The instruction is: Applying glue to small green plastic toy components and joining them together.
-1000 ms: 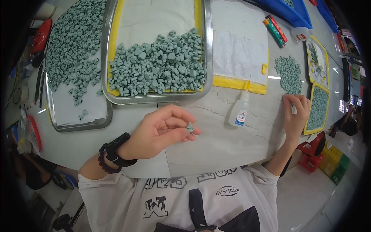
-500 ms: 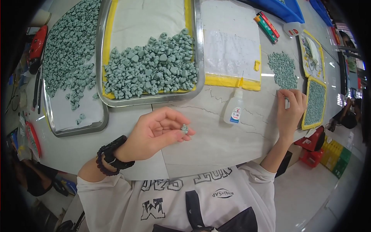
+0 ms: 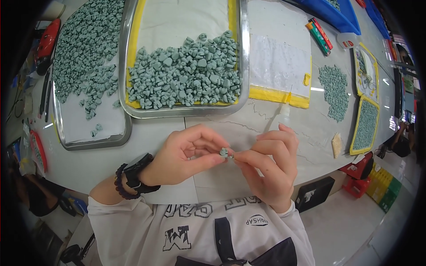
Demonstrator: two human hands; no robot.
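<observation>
Between thumb and fingers, my left hand (image 3: 184,153) pinches a small grey-green moulded piece (image 3: 224,152). My right hand (image 3: 270,164) is closed in a fingertip pinch on a tiny piece (image 3: 231,156), held right against the side of the larger one; whether the two touch I cannot tell. Just beyond the right hand stands a white squeeze bottle (image 3: 283,114) with a yellow needle tip, its lower part hidden by the fingers. Many grey-green pieces (image 3: 186,75) like the left hand's lie heaped in a metal tray (image 3: 244,57) ahead. Much smaller pieces (image 3: 333,92) are spread on the table at the right.
At the far left, another tray (image 3: 95,139) carries a big heap of similar pieces. A yellow-edged tray (image 3: 366,124) of tiny pieces sits at the right, near a beige scrap (image 3: 337,145). Behind are a yellow-edged white sheet (image 3: 279,62), a green-and-red object (image 3: 319,37) and a blue bin (image 3: 339,17).
My right hand has come from the small pieces at the right to meet the left hand, bringing a tiny piece. The left hand keeps its hold. The view has shifted slightly.
</observation>
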